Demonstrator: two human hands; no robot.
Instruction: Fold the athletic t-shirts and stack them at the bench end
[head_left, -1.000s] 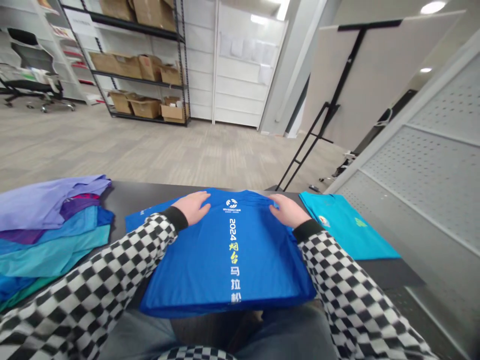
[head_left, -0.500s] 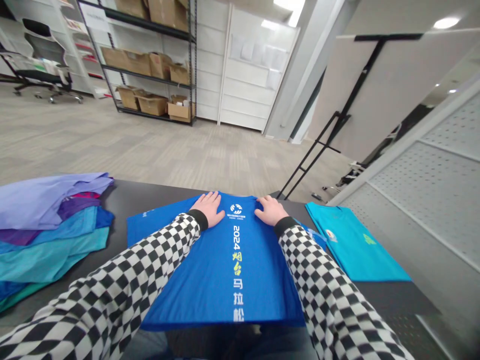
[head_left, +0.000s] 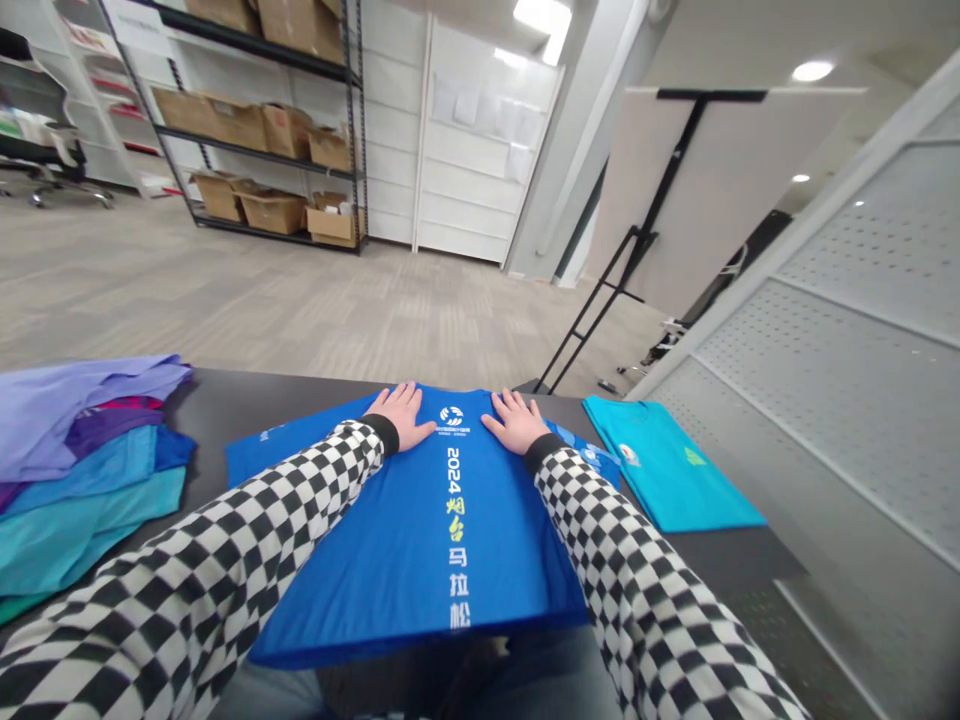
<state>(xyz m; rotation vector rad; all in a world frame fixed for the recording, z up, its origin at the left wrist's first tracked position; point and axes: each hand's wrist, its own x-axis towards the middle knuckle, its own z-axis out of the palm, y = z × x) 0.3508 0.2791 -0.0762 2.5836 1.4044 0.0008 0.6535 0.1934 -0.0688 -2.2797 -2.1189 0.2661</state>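
Observation:
A blue T-shirt (head_left: 420,540) lies spread on the dark table (head_left: 247,390), its collar at the far edge and its hem hanging over the near edge. White and yellow print runs down its middle, below a round white logo. My left hand (head_left: 405,415) rests flat on the shirt's left shoulder, fingers spread. On the other side of the collar, my right hand (head_left: 516,421) lies flat on the right shoulder with its fingers apart. Neither hand grips the cloth. The right sleeve of the shirt is partly covered by my forearm.
On the left lies a loose heap of purple, blue and teal shirts (head_left: 90,480). A folded turquoise shirt (head_left: 667,470) is at the right, near a perforated grey panel (head_left: 847,350). Beyond the table are a shelf with cardboard boxes (head_left: 274,210) and a black easel stand (head_left: 637,240).
The fingers of my right hand have uncurled from the collar side and now lie spread on the shirt. My left hand stays flat. The view has shifted to the right.

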